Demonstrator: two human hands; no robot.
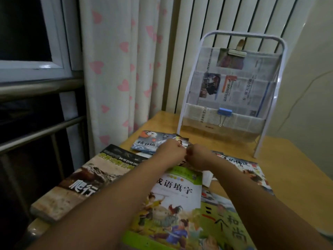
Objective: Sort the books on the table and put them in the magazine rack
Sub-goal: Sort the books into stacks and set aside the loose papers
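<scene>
Books are spread over the desk (281, 159); a small dark book (182, 141) is gripped by both hands (173, 150) (198, 156) near the far edge, seemingly for lifting into the rack (228, 91)

A home room: heart-print curtain (115, 69), window (32, 42), wooden table (288, 168) strewn with children's books (173, 204).

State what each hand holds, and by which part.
Both the left hand and right hand grip a small dark book at its near edge; the fingers are hidden.
</scene>
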